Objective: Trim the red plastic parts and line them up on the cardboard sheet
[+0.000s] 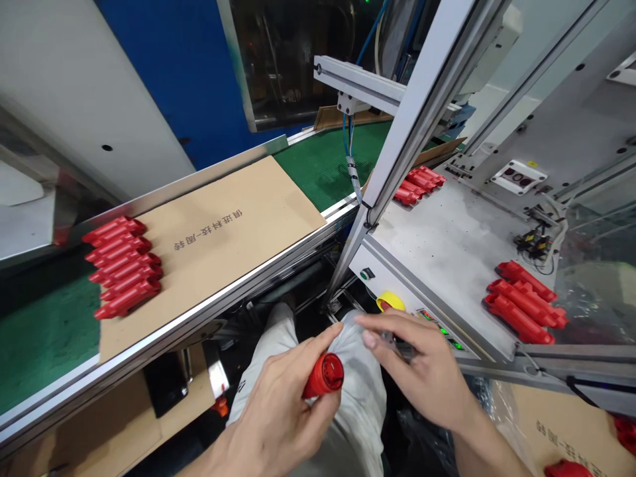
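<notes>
My left hand (278, 404) is closed around a red plastic part (324, 375), its round open end facing up. My right hand (422, 371) is just to the right of it, fingers curled toward the part, thumb and forefinger pinched on something small that I cannot make out. Both hands hover over my lap, below the machine table's front edge. A row of several red parts (122, 265) lies on a cardboard sheet (223, 232) on the green conveyor (44, 331). More red parts (524, 301) lie on the grey machine table (447, 245) at right.
Another group of red parts (417, 185) lies at the back of the table behind a slanted aluminium post (397, 146). A yellow button (390, 303) and green lit buttons (450, 338) sit on the table's front panel. A cardboard box (566, 424) stands at lower right.
</notes>
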Demonstrator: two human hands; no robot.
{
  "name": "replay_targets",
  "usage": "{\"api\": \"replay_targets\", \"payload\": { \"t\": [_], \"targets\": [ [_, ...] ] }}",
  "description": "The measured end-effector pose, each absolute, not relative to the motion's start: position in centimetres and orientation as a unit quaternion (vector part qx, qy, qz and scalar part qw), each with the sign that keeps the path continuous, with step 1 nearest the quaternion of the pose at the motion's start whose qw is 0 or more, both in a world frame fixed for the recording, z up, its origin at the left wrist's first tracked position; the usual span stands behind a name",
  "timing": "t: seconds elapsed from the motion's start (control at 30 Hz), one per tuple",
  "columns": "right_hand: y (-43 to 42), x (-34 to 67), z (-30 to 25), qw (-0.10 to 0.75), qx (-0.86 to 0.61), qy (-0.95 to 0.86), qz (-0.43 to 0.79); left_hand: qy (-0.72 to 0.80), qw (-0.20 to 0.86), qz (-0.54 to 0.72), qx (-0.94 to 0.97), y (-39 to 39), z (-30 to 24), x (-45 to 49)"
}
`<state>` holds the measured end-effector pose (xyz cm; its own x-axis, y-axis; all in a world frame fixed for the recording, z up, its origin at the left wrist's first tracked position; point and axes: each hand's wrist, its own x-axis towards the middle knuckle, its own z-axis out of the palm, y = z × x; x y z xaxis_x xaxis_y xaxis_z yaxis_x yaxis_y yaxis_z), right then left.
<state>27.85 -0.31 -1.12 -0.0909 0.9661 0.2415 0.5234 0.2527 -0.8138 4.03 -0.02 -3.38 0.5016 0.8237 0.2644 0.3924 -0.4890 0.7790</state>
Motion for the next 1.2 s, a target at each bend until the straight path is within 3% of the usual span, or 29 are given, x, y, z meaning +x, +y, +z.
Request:
{"api": "replay_targets", "payload": {
  "t": [0.2,0.37,0.47,0.6,0.7,0.83,0.93,1.03,1.2],
  "targets": [
    [-0.6,25.3,1.7,0.36,-0.459,-0.628,0.515,0.369,0.34,0.319,0.804,-0.1,-3.6,4.1],
    [0.9,24.7,-0.4,0.358,-0.482,-0.581,0.55,0.382,0.397,0.269,0.79,-0.1,-3.3,3.2],
    [1.7,25.1,-3.3,0.436,-0.504,-0.44,0.602,0.392,0.553,0.297,0.672,0.2,-3.5,2.1],
    [1.5,24.7,-7.1,0.461,-0.494,-0.31,0.668,0.207,0.841,0.379,0.325,1.6,-3.4,1.4],
    [0.0,23.9,-9.4,0.467,-0.49,-0.263,0.687,0.135,0.87,0.447,0.158,2.8,-3.2,1.4],
    [-2.5,24.1,-11.7,0.473,-0.528,-0.334,0.621,0.12,0.832,0.531,0.106,3.4,-3.4,1.6],
    [-3.9,24.8,-12.0,0.425,-0.577,-0.456,0.527,0.128,0.804,0.567,0.124,3.1,-3.4,1.9],
    [-4.6,25.2,-10.4,0.379,-0.595,-0.545,0.453,0.137,0.776,0.595,0.159,2.7,-3.3,2.3],
    [-3.9,24.2,-5.6,0.403,-0.548,-0.66,0.318,0.116,0.747,0.62,0.21,2.1,-3.4,2.8]
  ]
}}
